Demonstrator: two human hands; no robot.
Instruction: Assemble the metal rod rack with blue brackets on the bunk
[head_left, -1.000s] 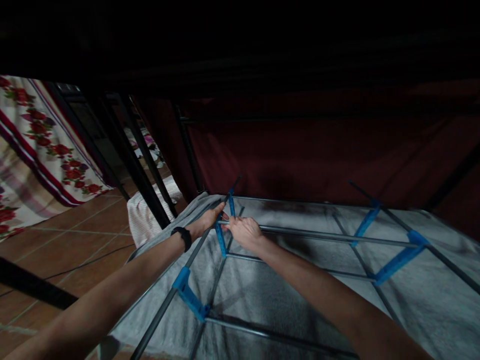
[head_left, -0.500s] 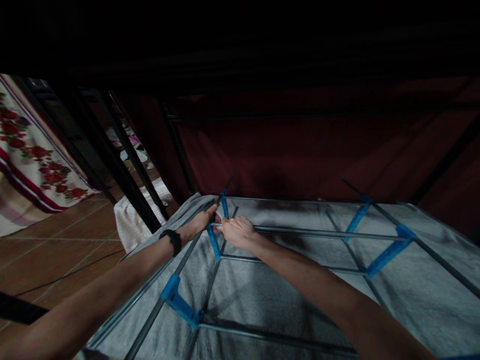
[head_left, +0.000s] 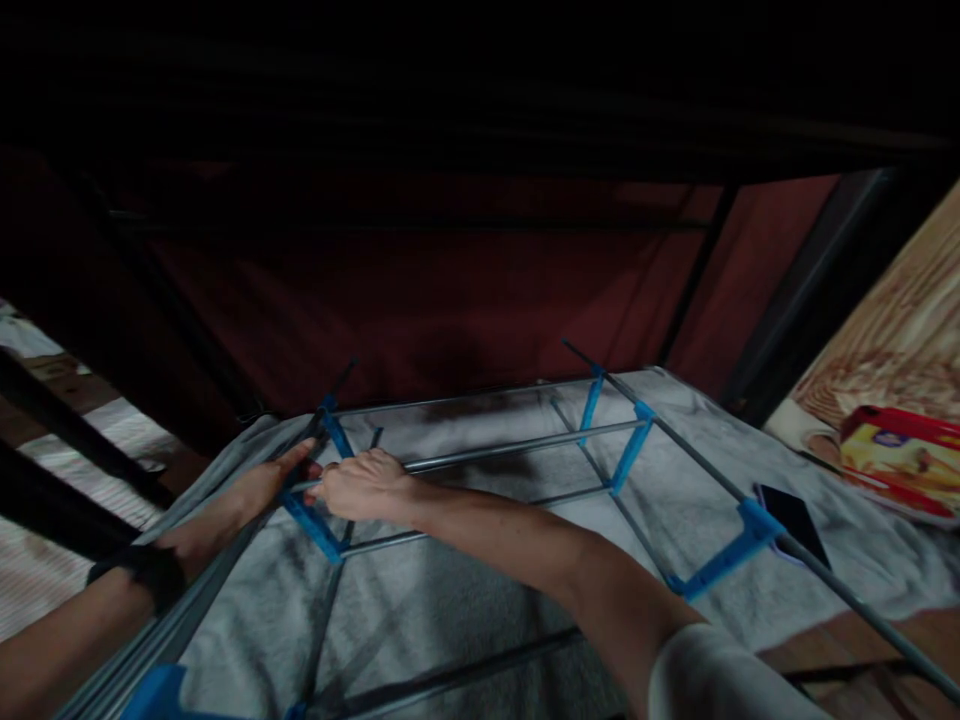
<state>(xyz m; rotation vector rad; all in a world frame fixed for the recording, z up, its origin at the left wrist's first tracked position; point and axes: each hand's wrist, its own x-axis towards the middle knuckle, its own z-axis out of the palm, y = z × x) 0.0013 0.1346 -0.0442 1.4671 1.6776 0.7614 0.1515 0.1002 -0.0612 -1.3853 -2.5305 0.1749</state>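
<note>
A frame of grey metal tubes and blue plastic connectors lies on a grey blanket (head_left: 480, 590). My right hand (head_left: 365, 484) is closed round the left end of a cross tube (head_left: 517, 444), whose far end meets a blue connector (head_left: 631, 452) on the right side pole. Close beside it, my left hand (head_left: 279, 476), with a black band on the wrist, is closed on the left side pole by another blue connector (head_left: 315, 528). Its fingertips are partly hidden behind the joint. Both hands nearly touch there.
A dark phone (head_left: 793, 522) lies on the blanket beyond the right pole. Farther right are a red and yellow box (head_left: 904, 462) and a brown patterned cloth (head_left: 892, 330). Dark posts (head_left: 64, 490) stand at left. Dark red fabric (head_left: 450, 300) hangs behind the bed.
The view has swung right, bringing the phone and box into sight while the floral cloth has left it. Both hands stay at the same joint of the frame.
</note>
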